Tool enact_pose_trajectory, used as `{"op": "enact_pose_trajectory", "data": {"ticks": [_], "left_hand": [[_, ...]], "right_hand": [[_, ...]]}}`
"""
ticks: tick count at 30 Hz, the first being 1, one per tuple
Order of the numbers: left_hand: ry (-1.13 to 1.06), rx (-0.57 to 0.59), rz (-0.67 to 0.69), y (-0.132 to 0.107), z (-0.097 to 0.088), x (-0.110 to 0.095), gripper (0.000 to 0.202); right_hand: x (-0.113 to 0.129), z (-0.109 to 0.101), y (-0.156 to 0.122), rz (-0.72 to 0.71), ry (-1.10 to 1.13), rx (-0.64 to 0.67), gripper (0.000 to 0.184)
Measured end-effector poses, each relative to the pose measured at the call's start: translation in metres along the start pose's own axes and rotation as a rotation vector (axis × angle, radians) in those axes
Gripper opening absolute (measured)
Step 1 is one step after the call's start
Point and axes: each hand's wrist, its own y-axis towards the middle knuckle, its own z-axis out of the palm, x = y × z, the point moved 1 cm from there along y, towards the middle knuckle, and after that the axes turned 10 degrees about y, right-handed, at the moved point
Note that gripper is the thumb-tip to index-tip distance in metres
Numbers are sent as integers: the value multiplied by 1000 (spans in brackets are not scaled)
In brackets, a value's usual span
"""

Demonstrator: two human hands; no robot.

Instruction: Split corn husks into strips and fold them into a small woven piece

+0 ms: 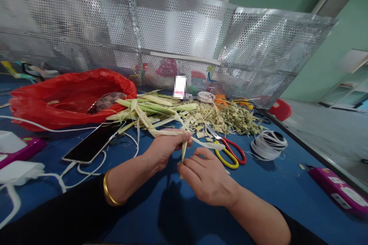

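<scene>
Pale corn husk strips (184,151) are pinched between the thumb and fingers of my left hand (165,148), one crossing sideways and one hanging down. My right hand (207,178), just below and to the right, has curled fingers closed on the lower end of the hanging strip. A loose strip end (211,145) sticks out to the right above my right hand. Behind my hands lies a heap of green and cream husks (156,108). Scissors (234,152) with red and yellow handles rest right of my right hand, blades pointing away.
A red plastic bag (54,95) stands open at left. Nearby are a phone (93,143), white cables (84,174) and a purple power strip (31,147). Dried plant bits (238,118), a white spool (268,145) and another purple strip (339,191) lie right. A perforated metal screen (178,26) closes the back.
</scene>
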Motion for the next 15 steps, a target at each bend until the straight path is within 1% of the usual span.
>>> {"op": "enact_pose_trajectory", "data": {"ticks": [2,6,9,11,12,13,15], "left_hand": [[-2,2,9,-1,0,0,25],[2,-18,-18,0,1,3,27],[5,-1,-35,1,1,4,28],[13,21,-39,1,0,2,28],[21,34,-35,1,-1,1,27],[30,49,-28,1,-1,0,26],[43,76,-22,1,-2,-2,24]], "right_hand": [[2,-1,1,-37,1,6,19],[3,0,1,-61,32,12,19],[3,-1,1,-88,86,42,19],[2,-6,1,-66,119,8,24],[0,-9,1,-9,115,-50,28],[-3,-12,0,88,92,-127,30],[-12,-17,-2,340,17,-260,29]]}}
